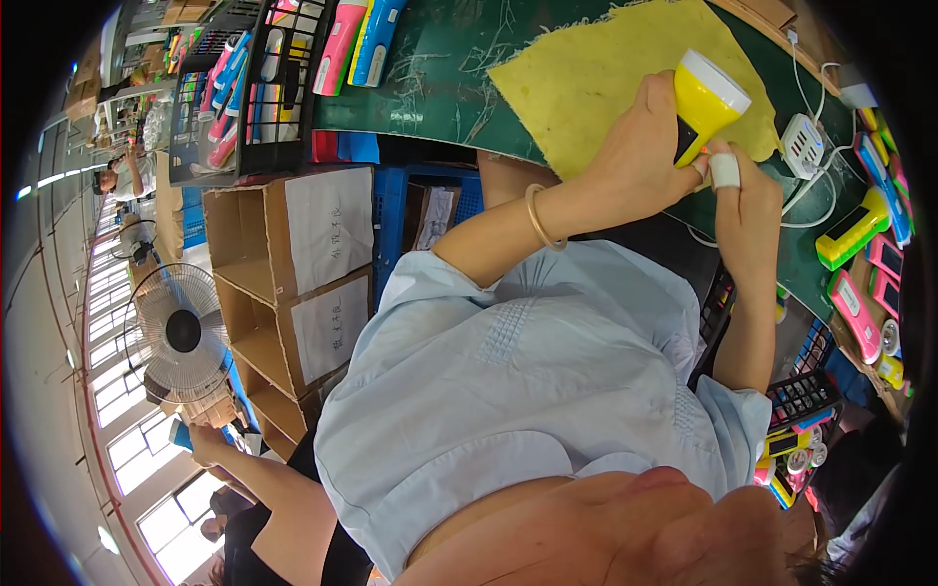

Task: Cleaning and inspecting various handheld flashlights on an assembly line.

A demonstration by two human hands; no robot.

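Note:
A yellow flashlight (711, 93) with a wide white-rimmed head and a dark panel on its handle is tilted above a yellow cloth (586, 83). My left hand (630, 146), a bangle at its wrist, is wrapped round the handle. Close against the flashlight's tail end is my right hand (750, 210), fingers closed in a pinch, with a white wrap on one finger. What lies between those fingertips is hidden. A small reddish glow shows near the tail. The cloth lies on a green worktable (430, 88).
To the right stands a white multi-port charger (803, 146) with white cables, near several coloured flashlights (852, 230). At left are a black basket (283, 78) of flashlights, cardboard compartments (283, 244) and a fan (183, 330). Another person's arm (264, 488) holds something blue at lower left.

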